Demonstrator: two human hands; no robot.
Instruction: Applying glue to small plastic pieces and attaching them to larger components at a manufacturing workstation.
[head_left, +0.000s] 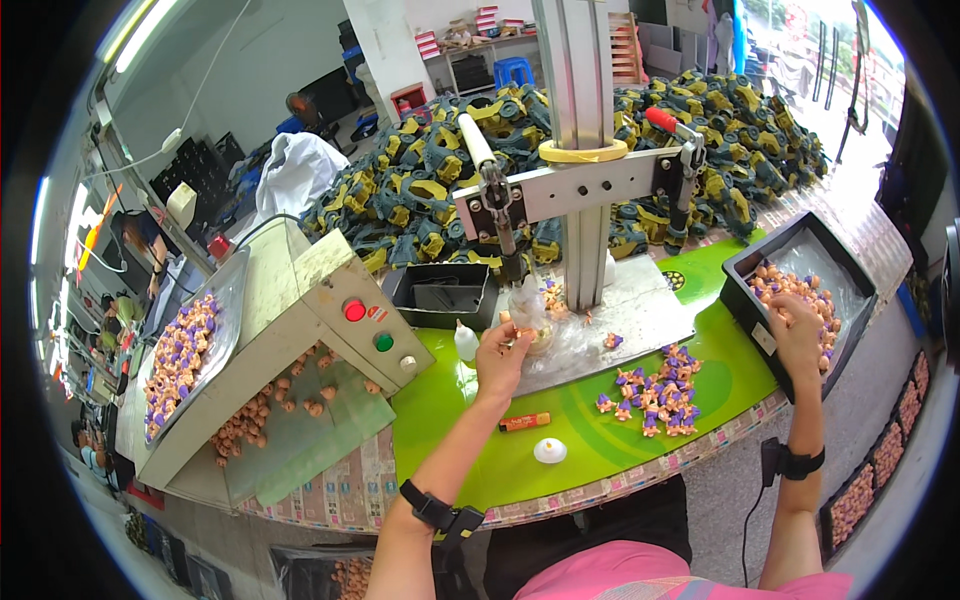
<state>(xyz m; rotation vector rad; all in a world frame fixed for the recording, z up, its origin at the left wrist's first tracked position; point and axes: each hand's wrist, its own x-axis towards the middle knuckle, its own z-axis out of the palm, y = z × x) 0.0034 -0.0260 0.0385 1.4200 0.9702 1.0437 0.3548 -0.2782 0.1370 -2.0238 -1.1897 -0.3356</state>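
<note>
On the bench (350, 502), a black tray (740, 308) stands at the right edge, a clamp (496, 196) nearer the back. The right hand (797, 338), over the tray, has an unclear grip; the left hand (500, 358) pinches a tan piece (524, 333) near the clamp, which, lowered early, could nip its fingers.

A heap of yellow and dark toy vehicles (400, 190) filled the upper middle of the frame. A blue stool (513, 71) stood near a cluttered shelf (490, 43) at the top centre. At upper left, white cloth (298, 172) lay bunched near a fan (301, 104), and a light tube (145, 35) glowed above.
</note>
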